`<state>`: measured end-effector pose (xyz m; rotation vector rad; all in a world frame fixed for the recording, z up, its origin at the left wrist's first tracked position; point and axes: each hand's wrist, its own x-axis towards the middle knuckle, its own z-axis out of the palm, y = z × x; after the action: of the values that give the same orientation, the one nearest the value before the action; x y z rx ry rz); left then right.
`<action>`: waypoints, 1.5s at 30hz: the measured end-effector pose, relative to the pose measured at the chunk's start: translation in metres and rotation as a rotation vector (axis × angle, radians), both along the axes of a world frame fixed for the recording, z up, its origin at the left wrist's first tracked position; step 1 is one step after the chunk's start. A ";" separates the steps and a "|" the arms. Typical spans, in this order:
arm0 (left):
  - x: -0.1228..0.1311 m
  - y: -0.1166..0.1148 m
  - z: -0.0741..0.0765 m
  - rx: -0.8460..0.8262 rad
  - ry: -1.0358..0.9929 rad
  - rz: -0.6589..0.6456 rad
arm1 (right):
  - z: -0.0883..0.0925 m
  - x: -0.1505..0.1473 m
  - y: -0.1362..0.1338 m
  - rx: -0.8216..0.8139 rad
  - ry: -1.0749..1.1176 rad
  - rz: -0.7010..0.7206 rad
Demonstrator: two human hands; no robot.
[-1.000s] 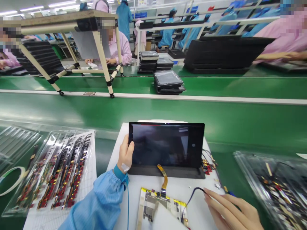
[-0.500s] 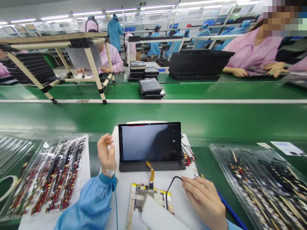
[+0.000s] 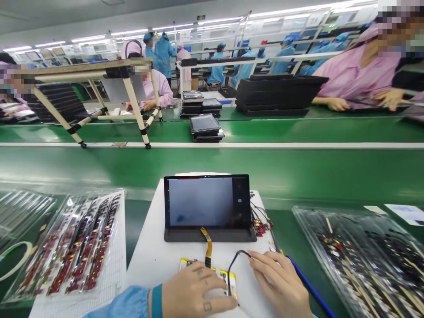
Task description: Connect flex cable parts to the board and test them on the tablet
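My right hand (image 3: 280, 282) pinches the upper end of a thin black cable (image 3: 233, 261), which arches down to a circuit board assembly (image 3: 232, 279) with yellow edges. Across that assembly lies my left hand (image 3: 198, 289), palm down, thumb and forefinger apart beside the cable's lower end. Much of the board is hidden under it. A gold flex ribbon (image 3: 208, 244) runs from the board up to a tablet (image 3: 207, 202), which stands tilted in a dark holder (image 3: 212, 235) and shows a grey picture.
A white work board (image 3: 145, 247) lies beneath. Plastic trays of red and black parts (image 3: 79, 243) and dark cables (image 3: 357, 256) flank it. Small red parts (image 3: 261, 226) sit beside the tablet. Beyond the green line, stacked devices (image 3: 205, 126), a pipe rack (image 3: 127, 101) and co-workers appear.
My left hand has come down from beside the tablet onto the board, covering the white block that showed there. The right hand keeps its pinch on the cable. The tablet picture lost its dark shadow.
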<state>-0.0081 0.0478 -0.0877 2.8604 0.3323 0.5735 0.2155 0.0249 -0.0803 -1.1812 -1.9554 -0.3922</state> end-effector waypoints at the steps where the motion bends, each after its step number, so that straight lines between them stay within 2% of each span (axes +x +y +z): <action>1: -0.001 0.000 -0.002 -0.006 -0.008 0.001 | 0.001 -0.001 0.000 0.001 0.005 0.002; 6: -0.003 -0.001 -0.005 -0.031 -0.088 0.014 | 0.003 -0.002 0.000 -0.018 0.029 0.045; 11: -0.003 -0.003 -0.011 -0.102 0.046 -0.010 | -0.001 0.001 -0.001 -0.068 0.059 0.075; 15: -0.004 -0.004 -0.014 -0.128 0.055 -0.031 | -0.009 0.005 -0.004 -0.082 0.067 0.060; 19: -0.004 -0.006 -0.013 -0.133 -0.002 -0.016 | -0.013 0.006 -0.007 -0.089 0.059 0.040; 26: -0.006 -0.006 -0.011 -0.152 -0.073 -0.015 | -0.005 0.001 -0.007 -0.089 0.059 0.029; 32: -0.006 -0.006 -0.006 -0.138 -0.097 -0.015 | -0.007 0.002 -0.008 -0.085 0.061 0.030; 45: -0.009 -0.006 -0.009 -0.129 0.039 -0.053 | -0.009 0.000 -0.006 -0.079 0.045 0.007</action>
<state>-0.0168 0.0422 -0.0972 2.7506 0.2872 0.4688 0.2150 0.0188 -0.0895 -1.2223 -1.9509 -0.2851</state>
